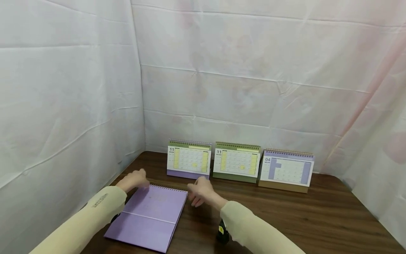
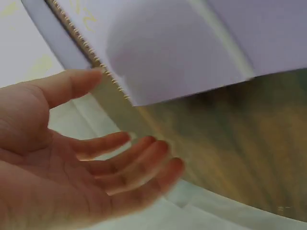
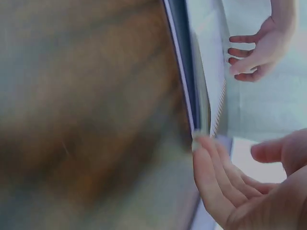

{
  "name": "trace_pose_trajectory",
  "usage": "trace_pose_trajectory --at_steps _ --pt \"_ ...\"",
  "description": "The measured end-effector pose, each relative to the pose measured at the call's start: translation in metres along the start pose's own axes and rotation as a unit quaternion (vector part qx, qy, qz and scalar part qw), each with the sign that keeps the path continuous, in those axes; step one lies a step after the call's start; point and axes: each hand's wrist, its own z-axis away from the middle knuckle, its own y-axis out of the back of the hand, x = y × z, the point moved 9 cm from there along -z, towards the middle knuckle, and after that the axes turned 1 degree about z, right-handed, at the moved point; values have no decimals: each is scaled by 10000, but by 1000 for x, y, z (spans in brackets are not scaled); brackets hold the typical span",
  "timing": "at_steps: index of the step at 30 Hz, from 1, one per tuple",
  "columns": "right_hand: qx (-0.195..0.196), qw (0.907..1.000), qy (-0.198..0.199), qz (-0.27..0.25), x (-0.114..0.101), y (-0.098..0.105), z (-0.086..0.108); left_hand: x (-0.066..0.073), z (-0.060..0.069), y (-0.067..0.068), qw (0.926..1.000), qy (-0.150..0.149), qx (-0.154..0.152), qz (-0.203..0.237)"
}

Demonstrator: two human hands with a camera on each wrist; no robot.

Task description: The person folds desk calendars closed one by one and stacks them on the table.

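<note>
A person in pale cream sleeves leans both hands toward a purple calendar [image 1: 153, 211] lying flat on a dark wooden table [image 1: 336, 215]. Its spiral binding [image 1: 168, 187] is at the end farthest from the person, and a pale line crosses its cover.

The left hand [image 1: 136, 179] is at the purple calendar's far left corner, fingers loose and slightly bent, gripping nothing; its thumb is right beside the spiral, but whether it touches cannot be told. The right hand [image 1: 202, 190] is just off the far right corner, also ungripped, its fingers reaching toward the side edge; contact there is unclear too.

Beyond the purple calendar, three desk calendars stand upright in a row. Most nearly behind it is a purple-based calendar [image 1: 188, 158] showing 11; farther to its right come a green-based calendar [image 1: 236, 160], also showing 11, and a brown-based calendar [image 1: 285, 173] showing 04. A white curtain [image 1: 241, 70] hangs behind them all.

The step in hand looks like taking hold of the purple calendar, or letting go of it, at its spiral end; one moment cannot settle which. If it is to be lifted, the next move calls for closing thumbs and fingers on both far corners together.
</note>
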Motion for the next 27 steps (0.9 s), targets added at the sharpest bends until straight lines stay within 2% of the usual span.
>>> trace_pose_trajectory --at_steps 2,5,7,10,15,18,21,24,27 --pt "566 9975 234 350 -4 20 -9 11 -9 7 9991 -208 241 266" --pt "1391 9864 498 720 -11 49 -21 28 -24 16 9923 -482 470 1038" --pt "1709 9818 560 611 -15 65 -28 37 -34 21 9823 -485 502 1737" --pt "1872 9809 517 104 -14 83 -38 52 -47 28 9594 -423 580 2728" --pt "1614 9827 379 -828 -14 100 -55 72 -62 39 9209 -358 893 3777" --pt "1314 9840 240 -1180 -15 102 -62 79 -71 39 8998 -260 872 4268" --pt "979 9824 2 -1590 -13 99 -68 81 -80 36 8824 -149 725 4647" --pt "665 9747 -155 -2127 -11 93 -75 80 -84 32 8731 -91 592 4838" --pt "304 9631 -184 -2669 -12 88 -80 80 -84 29 8686 -25 513 4928"
